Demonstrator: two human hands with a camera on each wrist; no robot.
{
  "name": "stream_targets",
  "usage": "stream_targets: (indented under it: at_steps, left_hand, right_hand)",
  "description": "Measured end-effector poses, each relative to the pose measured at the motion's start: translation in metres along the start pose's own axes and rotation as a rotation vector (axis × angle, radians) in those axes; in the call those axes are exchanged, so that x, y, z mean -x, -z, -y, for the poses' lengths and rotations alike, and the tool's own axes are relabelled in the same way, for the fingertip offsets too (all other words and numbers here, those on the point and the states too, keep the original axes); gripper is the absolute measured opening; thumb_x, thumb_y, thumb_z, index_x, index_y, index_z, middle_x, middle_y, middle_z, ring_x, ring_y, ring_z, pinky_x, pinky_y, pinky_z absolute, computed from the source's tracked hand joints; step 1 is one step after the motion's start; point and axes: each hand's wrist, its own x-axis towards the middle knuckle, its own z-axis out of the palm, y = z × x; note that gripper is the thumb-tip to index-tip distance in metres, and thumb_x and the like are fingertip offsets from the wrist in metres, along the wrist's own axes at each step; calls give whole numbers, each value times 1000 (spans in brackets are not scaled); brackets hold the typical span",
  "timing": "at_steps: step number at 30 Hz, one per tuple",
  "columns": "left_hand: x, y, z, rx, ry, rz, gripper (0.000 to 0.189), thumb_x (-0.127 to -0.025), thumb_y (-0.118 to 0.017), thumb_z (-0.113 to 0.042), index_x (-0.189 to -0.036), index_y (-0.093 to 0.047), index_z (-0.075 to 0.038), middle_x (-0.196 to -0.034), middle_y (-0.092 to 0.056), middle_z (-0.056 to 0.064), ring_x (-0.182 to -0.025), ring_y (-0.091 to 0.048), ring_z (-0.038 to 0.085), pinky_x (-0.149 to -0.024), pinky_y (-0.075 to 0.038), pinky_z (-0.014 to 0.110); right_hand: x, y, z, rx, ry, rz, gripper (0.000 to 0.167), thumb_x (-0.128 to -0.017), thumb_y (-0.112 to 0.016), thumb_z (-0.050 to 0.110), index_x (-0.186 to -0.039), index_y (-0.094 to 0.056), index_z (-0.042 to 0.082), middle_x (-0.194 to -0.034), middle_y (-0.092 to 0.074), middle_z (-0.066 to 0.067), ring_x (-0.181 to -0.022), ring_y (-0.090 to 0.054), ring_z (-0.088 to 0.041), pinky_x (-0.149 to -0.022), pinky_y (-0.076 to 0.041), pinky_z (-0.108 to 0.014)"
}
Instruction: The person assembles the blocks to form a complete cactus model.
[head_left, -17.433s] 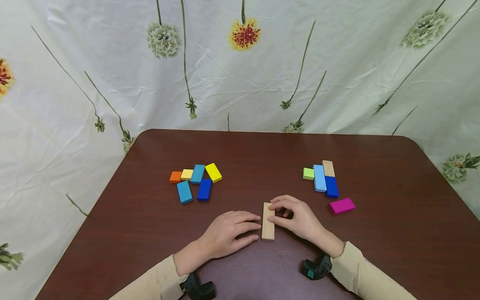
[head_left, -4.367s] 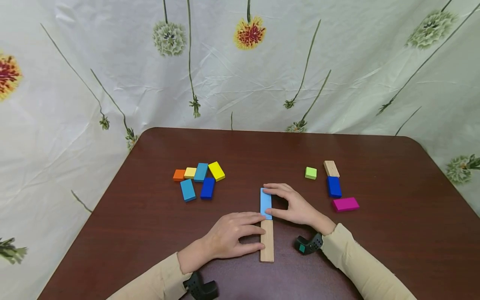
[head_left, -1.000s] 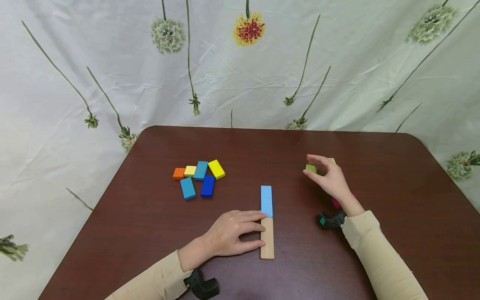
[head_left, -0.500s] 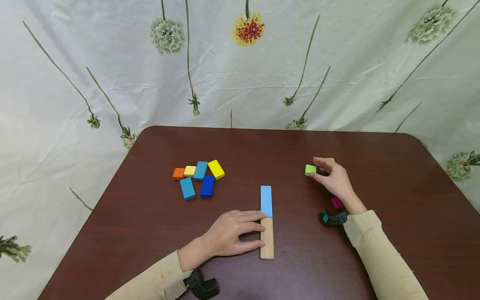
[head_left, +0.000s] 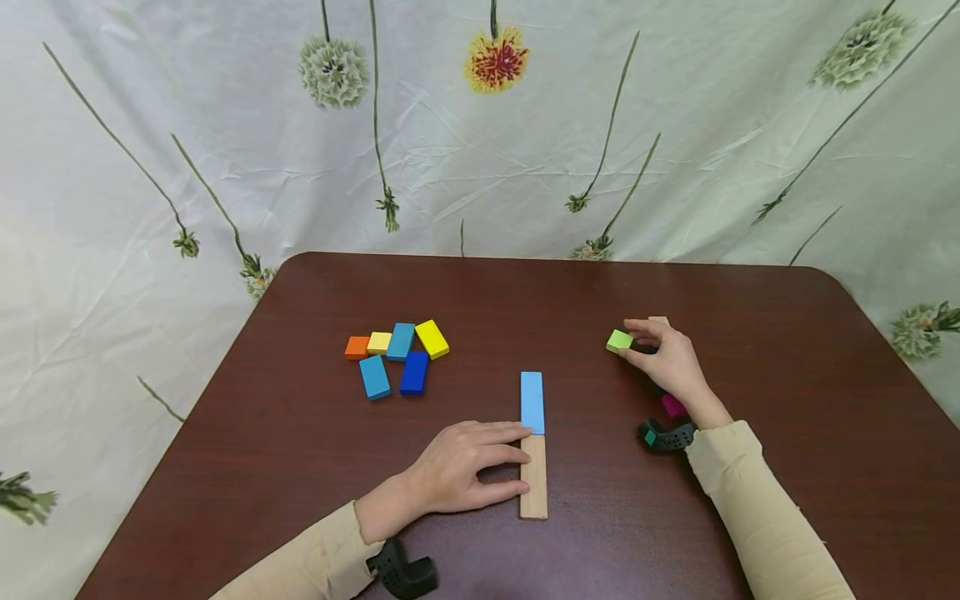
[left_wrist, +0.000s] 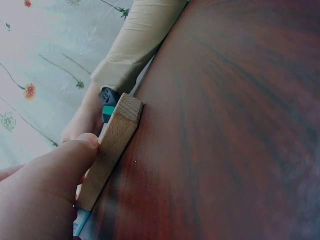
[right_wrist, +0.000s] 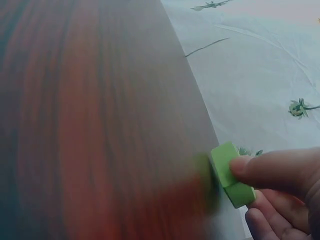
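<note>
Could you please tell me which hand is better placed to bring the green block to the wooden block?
Probably the right hand: it pinches the green block. The left hand touches the wooden block, well apart from the green one, so it seems better suited to steadying.

The table (head_left: pixel 750 350) in front of me is dark reddish brown, with darker streaks of grain. I take my light blue block (head_left: pixel 532 400) as the clock's centre: at six o'clock there is a pale wood-coloured block (head_left: pixel 534 504), at two a lime green block (head_left: pixel 618 340), at three a magenta block (head_left: pixel 673 406). Between nine and ten are an orange block (head_left: pixel 357 347), a pale yellow block (head_left: pixel 378 342), a bright yellow block (head_left: pixel 432 339), two medium blue blocks (head_left: pixel 375 378) and a dark blue block (head_left: pixel 414 372). At twelve, the white cloth (head_left: pixel 435 167) carries printed flowers (head_left: pixel 497 60). My sleeves (head_left: pixel 765 508) are beige.
</note>
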Motion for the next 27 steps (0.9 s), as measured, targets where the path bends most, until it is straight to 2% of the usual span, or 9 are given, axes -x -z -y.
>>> stream_targets:
  at_steps: [4,13,18,27]
  left_hand:
    - [0,-1,0,-2,-4,-5,29,-86,-65,-42,-104,-72,-21,-124,-60,-2,-118,-52,8,-90,-46,28]
    - [0,-2,2,0,-10,-14,29,-86,-66,-42,-103,-72,-21,-124,-61,-1,-118,-52,8,-91,-46,28]
    - [1,-3,2,11,-4,-9,29,-85,-67,-42,-104,-72,-20,-124,-61,-1,-118,-52,8,-91,-46,28]
    - [1,-2,2,-2,-12,-17,30,-86,-65,-43,-104,-72,-20,-124,-61,-1,-118,-53,9,-91,-46,28]
  right_hand:
    - [1,-3,7,-31,18,14,48,-84,-71,13,-128,-56,1,-118,-58,-19,-104,-59,-34,-86,-47,-47]
    - [1,-27,20,-201,52,33,47,-83,-73,14,-126,-58,3,-124,-58,-15,-104,-62,-30,-82,-52,-35]
    - [0,-39,27,-289,67,47,47,-84,-71,10,-127,-57,1,-127,-56,-17,-106,-60,-32,-85,-50,-38]
    - [-2,-55,36,-324,92,64,43,-83,-71,6,-124,-60,1,-123,-59,-16,-105,-61,-29,-86,-50,-34]
